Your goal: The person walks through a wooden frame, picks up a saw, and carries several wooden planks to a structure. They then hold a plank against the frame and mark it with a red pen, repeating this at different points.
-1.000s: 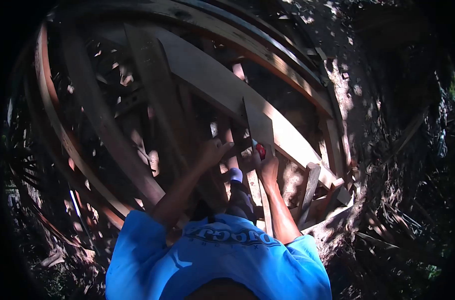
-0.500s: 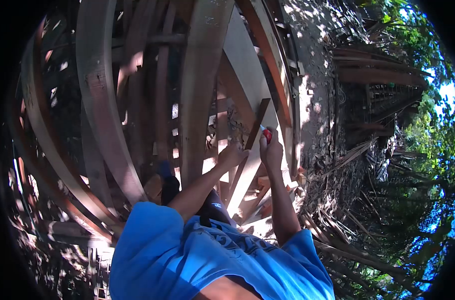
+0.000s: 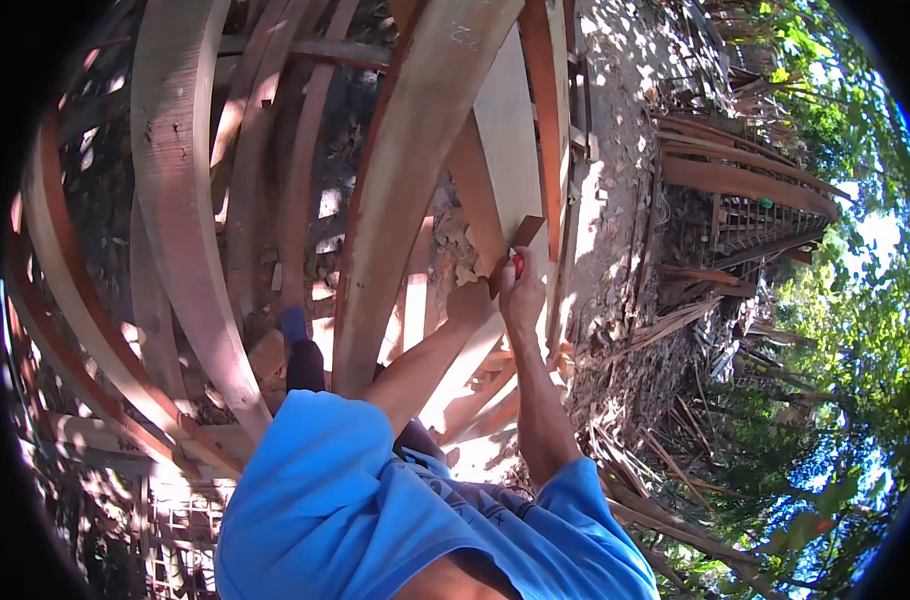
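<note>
My right hand [image 3: 522,303] is closed around a small red tool [image 3: 518,264]; its exact kind is mostly hidden by my fingers. A narrow brown wood strip [image 3: 528,231] slants between my hands, its upper end over a broad pale board [image 3: 507,130]. My left hand [image 3: 469,302] grips the lower part of this strip, fingers curled. The red tool lies against or very close to the strip; contact cannot be made out. Just left of my hands rises a wide curved plank [image 3: 420,150].
More curved planks [image 3: 175,150] stand on the left, with gaps between them. A crossbar [image 3: 340,52] runs behind them. To the right are leaf-littered ground [image 3: 615,200], a stack of long boards [image 3: 740,185] and green foliage [image 3: 825,330].
The view has shifted. My right hand with the red tool has come closer to my left hand and to the strip, and less of the strip shows between them.
</note>
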`<state>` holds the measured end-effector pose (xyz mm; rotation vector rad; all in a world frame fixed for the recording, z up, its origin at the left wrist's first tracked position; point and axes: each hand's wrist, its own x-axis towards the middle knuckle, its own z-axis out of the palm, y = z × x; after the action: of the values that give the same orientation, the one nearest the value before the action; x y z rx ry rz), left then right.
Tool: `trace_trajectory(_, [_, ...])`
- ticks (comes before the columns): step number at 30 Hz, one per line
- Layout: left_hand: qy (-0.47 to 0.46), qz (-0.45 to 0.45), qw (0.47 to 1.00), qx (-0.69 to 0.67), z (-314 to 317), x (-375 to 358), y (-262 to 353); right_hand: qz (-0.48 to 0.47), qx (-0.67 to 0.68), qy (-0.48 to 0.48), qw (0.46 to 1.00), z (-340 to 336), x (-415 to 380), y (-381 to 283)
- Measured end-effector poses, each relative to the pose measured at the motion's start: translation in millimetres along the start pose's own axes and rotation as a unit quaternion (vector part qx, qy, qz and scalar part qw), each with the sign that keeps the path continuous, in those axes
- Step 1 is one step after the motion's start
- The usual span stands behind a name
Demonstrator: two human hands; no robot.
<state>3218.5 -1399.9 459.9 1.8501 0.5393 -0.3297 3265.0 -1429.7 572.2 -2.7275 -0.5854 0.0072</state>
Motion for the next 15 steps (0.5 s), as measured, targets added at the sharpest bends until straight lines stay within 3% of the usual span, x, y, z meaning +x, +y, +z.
trace_trajectory(6, [-0.002, -0.004, 1.000, -0.015, 3.9, -2.4, -3.9, 0.032, -0.031, -0.034, 0.998, -0.4, 6.8, -2.4])
trace_trajectory(10, [0.011, -0.023, 1.000, -0.014, -5.3, 3.3, 1.4, 0.050, 0.015, -0.017, 0.998, 0.8, 5.6, -7.1])
trace_trajectory(11, [-0.022, -0.033, 0.999, -0.027, -5.3, 4.8, 0.9, 0.028, 0.006, 0.006, 1.000, 5.1, 6.4, -5.3])
trace_trajectory(15, [-0.014, -0.011, 1.000, -0.021, -6.1, -7.6, 2.2, 0.059, -0.054, -0.122, 0.989, -24.9, 0.9, -12.2])
